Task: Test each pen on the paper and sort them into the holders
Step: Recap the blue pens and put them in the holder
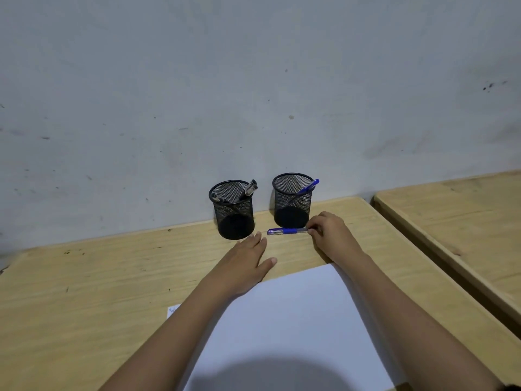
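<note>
The blue pen (286,231) lies flat on the wood-grain tabletop (112,277), just in front of the right holder (291,204). Your right hand (329,232) pinches its clear end with curled fingers (312,231). Your left hand (248,261) rests flat nearby, fingers straight and together, thumb spread. Both holders are black mesh cylinders: the left holder (234,218) carries dark pens (249,189), the right a second blue pen (308,187). Smooth white paper (290,320) lies nearest you.
</note>
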The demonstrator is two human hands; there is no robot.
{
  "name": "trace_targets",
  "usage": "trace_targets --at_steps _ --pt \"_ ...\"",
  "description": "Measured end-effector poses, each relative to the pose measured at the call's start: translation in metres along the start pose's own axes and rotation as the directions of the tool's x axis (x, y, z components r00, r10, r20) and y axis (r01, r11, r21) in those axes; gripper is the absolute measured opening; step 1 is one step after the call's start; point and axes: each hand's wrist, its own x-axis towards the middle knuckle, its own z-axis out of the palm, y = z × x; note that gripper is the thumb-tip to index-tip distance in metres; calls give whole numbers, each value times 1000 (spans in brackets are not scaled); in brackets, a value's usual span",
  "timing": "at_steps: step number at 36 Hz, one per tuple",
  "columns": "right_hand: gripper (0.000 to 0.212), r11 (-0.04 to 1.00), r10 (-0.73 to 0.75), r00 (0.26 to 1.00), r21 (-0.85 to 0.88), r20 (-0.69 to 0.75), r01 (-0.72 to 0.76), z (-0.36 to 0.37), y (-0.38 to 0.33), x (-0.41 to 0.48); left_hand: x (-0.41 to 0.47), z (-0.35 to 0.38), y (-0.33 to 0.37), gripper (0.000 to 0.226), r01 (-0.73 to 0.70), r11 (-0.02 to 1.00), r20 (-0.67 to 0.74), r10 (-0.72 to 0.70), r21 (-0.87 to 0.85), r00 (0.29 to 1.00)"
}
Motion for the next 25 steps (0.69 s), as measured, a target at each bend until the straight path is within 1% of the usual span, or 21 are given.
trace_targets --at_steps 4,8,11,12,13,15,16,18,20,22,23,25 --pt "10 1000 16 1000 16 19 -16 -4 -3 -5 2 -2 0 65 9 1000 14 -9 -25 1000" --pt "10 999 22 999 37 44 -23 -10 -11 -14 3 -7 3 61 32 993 4 -32 -110 999" --pt "11 997 7 999 71 39 -10 -18 -18 -23 0 -11 7 36 28 970 -99 -53 -241 994" --pt "12 997 1 999 82 34 -4 -21 -21 -26 -2 -13 9 32 24 958 -146 -68 -284 987" --pt "13 996 -8 1000 89 24 6 -24 -24 -28 -4 -15 11 34 24 946 -177 -85 -324 981" --pt "14 995 -29 1000 94 8 28 -31 -29 -33 -9 -19 15 47 33 923 -213 -123 -384 969" --pt "14 995 -40 999 90 5 40 -34 -32 -35 -12 -20 17 49 37 913 -230 -141 -405 963" --pt "13 995 -64 998 80 6 63 -42 -39 -40 -16 -23 20 43 20 887 -272 -163 -461 948" --pt "12 991 -96 995 91 5 95 -49 -46 -46 -22 -27 21 32 -24 824 -317 -191 -566 929" --pt "12 986 -135 991 101 12 133 -55 -53 -53 -29 -32 23 22 -42 740 -317 -236 -671 919" --pt "12 983 -154 988 99 13 152 -57 -57 -56 -32 -35 24 18 -50 689 -303 -251 -723 919" --pt "11 978 -186 983 94 7 184 -61 -64 -63 -39 -40 26 14 -74 550 -252 -256 -832 933"
